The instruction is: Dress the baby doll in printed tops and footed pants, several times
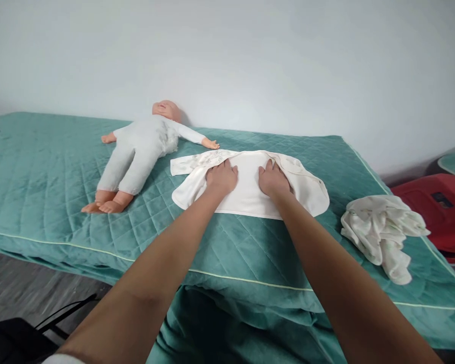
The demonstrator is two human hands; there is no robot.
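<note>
A white baby shirt [248, 187] lies opened out on the green quilted bed cover, its front flaps folded to the sides. One sleeve stretches out to the left. My left hand [223, 177] rests flat on the left part of the shirt, fingers apart, their tips partly under the edge of the flap. On the right part lies my right hand [273, 178], palm down, with its fingers spread beside the other flap. Left of the shirt, a baby doll [140, 146] in a white body lies on its back, one arm reaching toward the shirt's upper edge.
At the right of the bed [60, 202] sits a crumpled white patterned garment [381, 227]. Beyond that edge stands a red case-like object [436, 207]. A pale wall [227, 60] rises behind the bed. At the lower left, a black object [15, 338] is on the floor side.
</note>
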